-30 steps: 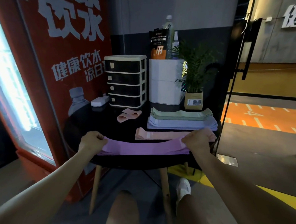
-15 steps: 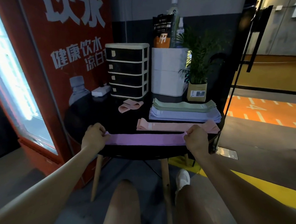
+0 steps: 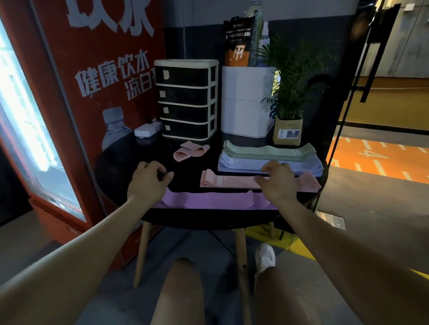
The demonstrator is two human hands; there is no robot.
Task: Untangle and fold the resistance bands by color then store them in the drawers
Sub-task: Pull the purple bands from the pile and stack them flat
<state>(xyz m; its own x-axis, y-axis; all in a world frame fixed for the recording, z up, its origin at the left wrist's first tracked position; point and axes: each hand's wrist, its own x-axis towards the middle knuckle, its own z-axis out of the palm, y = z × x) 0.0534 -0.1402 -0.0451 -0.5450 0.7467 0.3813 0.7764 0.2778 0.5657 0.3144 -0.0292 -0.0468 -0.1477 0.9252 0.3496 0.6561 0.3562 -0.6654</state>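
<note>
While the purple band [image 3: 210,199] lies flat on the bench [image 3: 124,164], left hand [image 3: 147,182] and right hand [image 3: 279,181] hover above it, each grip loosely curled, holding nothing.

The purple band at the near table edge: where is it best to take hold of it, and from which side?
Probably at its two short ends, from above. The purple band lies flat and stretched lengthwise along the near rim of the table, and the left hand and right hand each hover near one end.

dim rm — glare from lit fridge [image 3: 19,118] at left | wide-angle warp at edges
</note>
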